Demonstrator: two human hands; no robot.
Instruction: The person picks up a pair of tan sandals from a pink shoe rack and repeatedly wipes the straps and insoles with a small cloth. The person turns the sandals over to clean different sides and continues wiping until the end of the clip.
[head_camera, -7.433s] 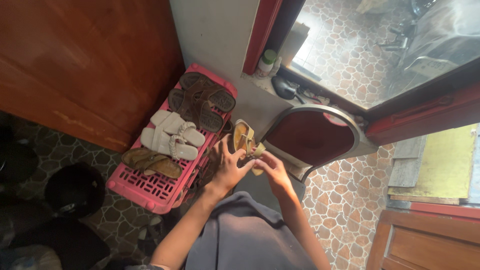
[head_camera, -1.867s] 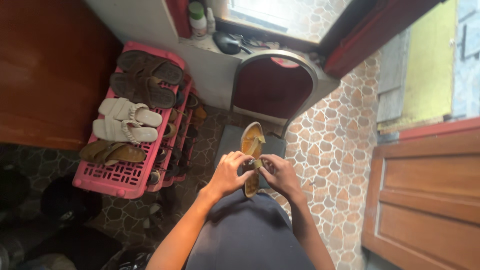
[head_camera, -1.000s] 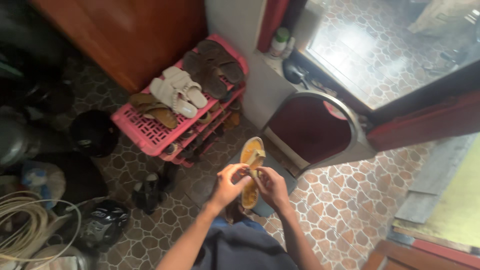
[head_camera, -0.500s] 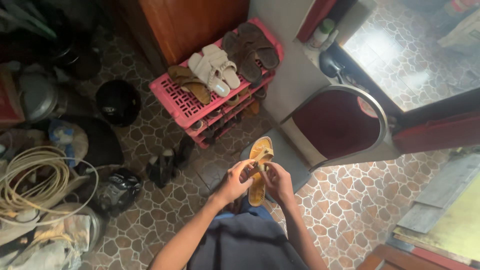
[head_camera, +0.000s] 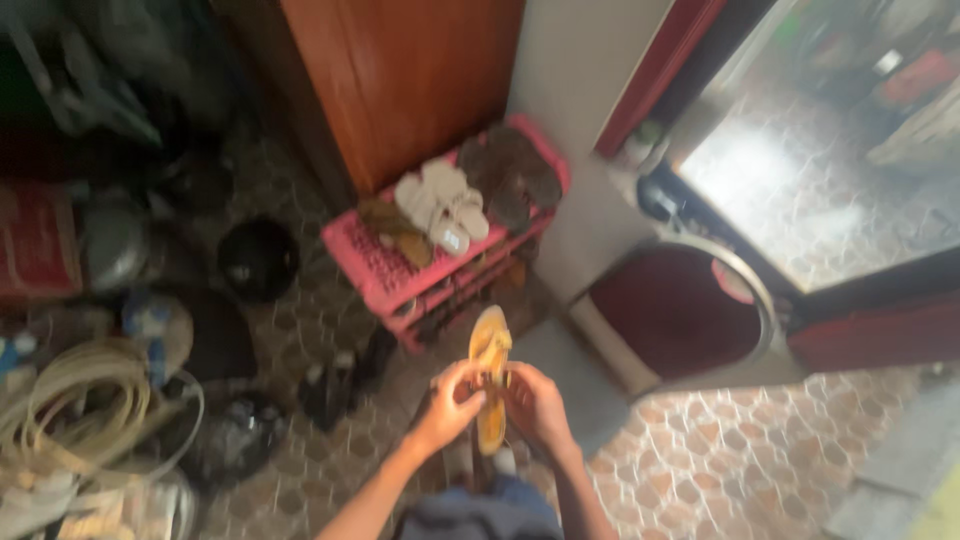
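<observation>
Yellow sandal (head_camera: 490, 375) gripped by left hand (head_camera: 447, 407) and right hand (head_camera: 535, 405); pink rack (head_camera: 375, 270) bears white sandals (head_camera: 445, 205).

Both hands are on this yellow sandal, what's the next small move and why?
Probably set the sandal on the pink rack. The left hand and right hand grip it at its middle, held up over the floor, and the rack's near end shows bare shelf beside the other sandals.

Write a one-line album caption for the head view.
Both hands hold a yellow sandal near a pink shoe rack.
</observation>
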